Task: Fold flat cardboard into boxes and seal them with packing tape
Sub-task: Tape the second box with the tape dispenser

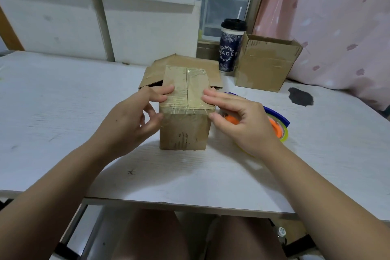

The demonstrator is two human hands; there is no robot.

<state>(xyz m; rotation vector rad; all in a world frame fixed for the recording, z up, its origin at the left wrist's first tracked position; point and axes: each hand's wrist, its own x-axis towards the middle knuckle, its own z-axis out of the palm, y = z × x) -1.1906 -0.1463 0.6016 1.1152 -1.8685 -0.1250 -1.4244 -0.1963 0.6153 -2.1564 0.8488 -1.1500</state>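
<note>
Forearms [63,177] cross the near edge of the table [63,112]; left hand [130,116] and right hand [242,116] flank the sealed box [183,129] standing between them; fingers of both lie nearly straight, pressing clear tape [181,99] onto its top edges, gripping nothing; tape roll [281,129] lies under the right hand; flat cardboard [190,62] lies beyond the fingertips.

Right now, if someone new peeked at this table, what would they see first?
The taped brown box in the middle of the table, with the left hand and right hand touching its top. Then the bright orange and blue tape roll beside it, partly behind the right hand. A dark cup and an open box stand at the back right.
</note>
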